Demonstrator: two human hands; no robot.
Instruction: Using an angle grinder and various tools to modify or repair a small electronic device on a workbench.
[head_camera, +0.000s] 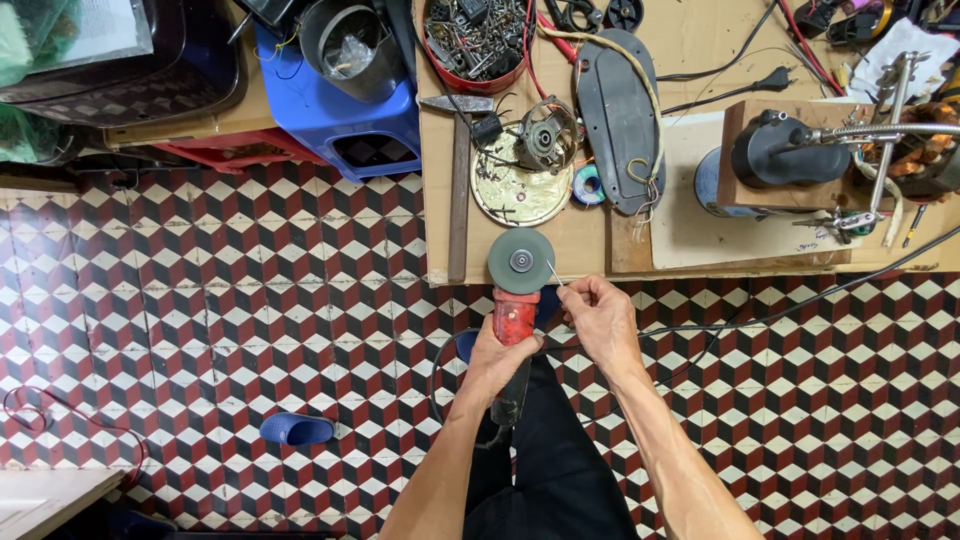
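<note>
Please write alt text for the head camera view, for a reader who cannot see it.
Seen from above, the left hand holds a red angle grinder with a grey disc, and the right hand holds a thin metal pin beside the disc. Ahead, a cluttered workbench carries a hammer; the floor has cube-pattern tiles.

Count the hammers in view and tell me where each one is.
1. The hammer lies on the cardboard-covered bench, handle pointing toward the person, left of the grinder disc. More could be hidden in the clutter.
</note>
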